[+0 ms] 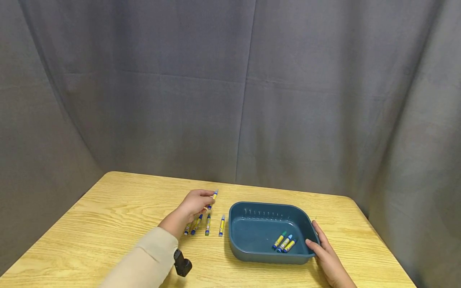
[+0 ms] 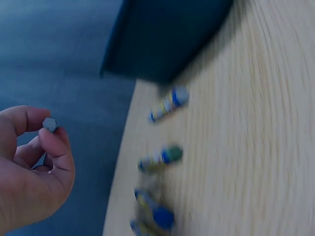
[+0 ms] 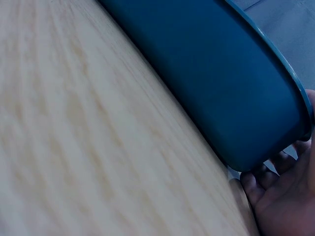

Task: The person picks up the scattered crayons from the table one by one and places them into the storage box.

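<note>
Above the table, my left hand pinches a crayon with a yellow and blue wrapper between thumb and fingers. In the left wrist view its greyish hexagonal end pokes out of the fingertips. Several similar crayons lie in a loose row on the table below that hand, some partly hidden by it. My right hand grips the right end of a dark teal plastic bin, thumb over the rim and fingers along the outside. Three crayons lie together on the bin's floor at its right.
The wooden table ends at a back edge close to a grey curtain. A small black device sits on the left wrist, by the beige sleeve. The bin stands right of the crayon row.
</note>
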The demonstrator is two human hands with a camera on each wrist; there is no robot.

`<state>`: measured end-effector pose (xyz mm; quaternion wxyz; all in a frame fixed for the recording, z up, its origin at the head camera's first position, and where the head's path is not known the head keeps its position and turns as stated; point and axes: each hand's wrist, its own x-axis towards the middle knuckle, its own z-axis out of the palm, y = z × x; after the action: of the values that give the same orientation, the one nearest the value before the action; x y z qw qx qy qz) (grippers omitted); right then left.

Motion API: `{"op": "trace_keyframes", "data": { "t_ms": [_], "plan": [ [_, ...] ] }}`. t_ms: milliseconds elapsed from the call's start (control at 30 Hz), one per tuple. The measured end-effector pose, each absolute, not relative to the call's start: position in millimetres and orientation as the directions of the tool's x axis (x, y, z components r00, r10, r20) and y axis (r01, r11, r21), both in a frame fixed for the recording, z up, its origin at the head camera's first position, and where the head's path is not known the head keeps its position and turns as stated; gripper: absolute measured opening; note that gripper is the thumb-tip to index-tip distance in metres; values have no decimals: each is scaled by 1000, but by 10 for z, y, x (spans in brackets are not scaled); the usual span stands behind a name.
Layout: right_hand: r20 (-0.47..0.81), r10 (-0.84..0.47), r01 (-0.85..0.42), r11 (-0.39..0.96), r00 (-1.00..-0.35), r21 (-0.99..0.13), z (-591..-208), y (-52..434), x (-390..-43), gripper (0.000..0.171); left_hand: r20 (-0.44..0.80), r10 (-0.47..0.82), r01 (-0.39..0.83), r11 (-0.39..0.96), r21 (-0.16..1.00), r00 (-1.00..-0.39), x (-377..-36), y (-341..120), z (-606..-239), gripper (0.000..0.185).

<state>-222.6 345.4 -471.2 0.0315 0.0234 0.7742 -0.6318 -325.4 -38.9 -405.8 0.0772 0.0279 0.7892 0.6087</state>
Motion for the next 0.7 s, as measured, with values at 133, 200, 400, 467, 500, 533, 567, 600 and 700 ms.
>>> {"op": "trace_keyframes", "data": {
  "t_ms": [133,200,400,467,500,533,567,600,700],
  "plan": [
    [-69,-9,66,187,-998,-980,-4709,3457,-2222,78,-70,178,-22,257,966,-981,-3221,-151,-3936,37],
    [-63,-9,60,179,-998,-982,-4708,3456,-2222,78,-62,204,-9,253,967,-977,-3206,-37,-3887,37],
    [-47,-12,45,173,-999,-984,-4716,3456,-2210,77,-59,280,14,251,968,-958,-3144,280,-3806,37],
    [-44,-16,41,171,-999,-985,-4715,3455,-2205,77,-67,295,14,265,964,-953,-3121,372,-3803,37],
    [-40,-17,37,170,-999,-985,-4715,3454,-2204,77,-68,304,17,269,963,-950,-3108,415,-3804,37],
    [-39,-20,35,168,-999,-985,-4712,3452,-2203,77,-74,311,14,272,962,-948,-3100,456,-3809,37],
    [-36,-22,32,166,-999,-986,-4710,3451,-2203,77,-78,318,12,273,962,-945,-3086,496,-3809,37],
    [-36,-23,32,164,-999,-986,-4708,3450,-2203,77,-83,325,10,275,961,-942,-3076,536,-3813,37],
    [-35,-24,31,159,-999,-987,-4701,3447,-2207,77,-82,343,15,272,962,-936,-3047,647,-3831,36]
  ]
}}
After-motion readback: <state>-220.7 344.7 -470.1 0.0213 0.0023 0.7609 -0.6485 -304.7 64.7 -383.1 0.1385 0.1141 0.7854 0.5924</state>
